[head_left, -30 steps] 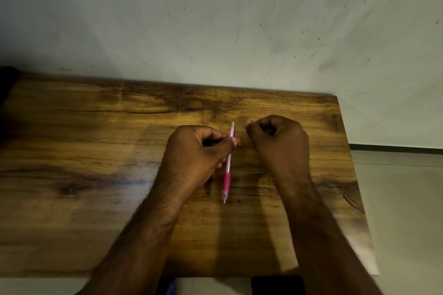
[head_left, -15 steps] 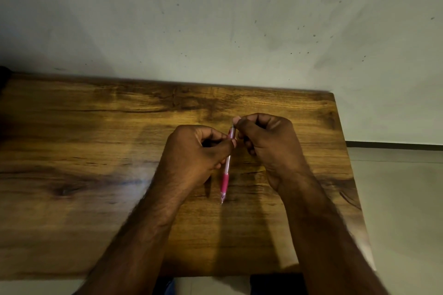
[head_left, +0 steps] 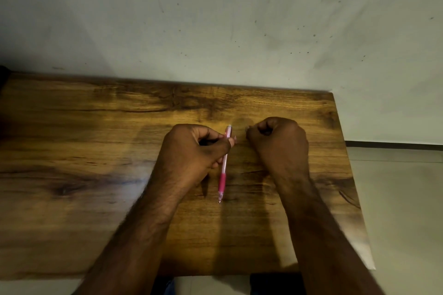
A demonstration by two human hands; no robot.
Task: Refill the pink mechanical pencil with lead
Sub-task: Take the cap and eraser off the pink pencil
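My left hand point(head_left: 191, 151) grips the pink mechanical pencil point(head_left: 224, 165) by its clear upper barrel. The pencil stands almost upright over the wooden table point(head_left: 96, 175), with its metal tip pointing down towards me and its pale top end sticking out above my fingers. My right hand point(head_left: 280, 143) is a short way right of the pencil's top and does not touch it. Its fingers are curled in, with thumb and forefinger pressed together. I see nothing between those fingertips; no lead or lead case shows anywhere.
The table's back edge runs along a scuffed pale wall point(head_left: 239, 31). Its right edge drops off to a light tiled floor point(head_left: 395, 199). Dark patches lie below the table's near edge.
Half a second ago my right fingertips were at the pencil's top end; they have now pulled away to the right. My left hand and the pencil have barely moved.
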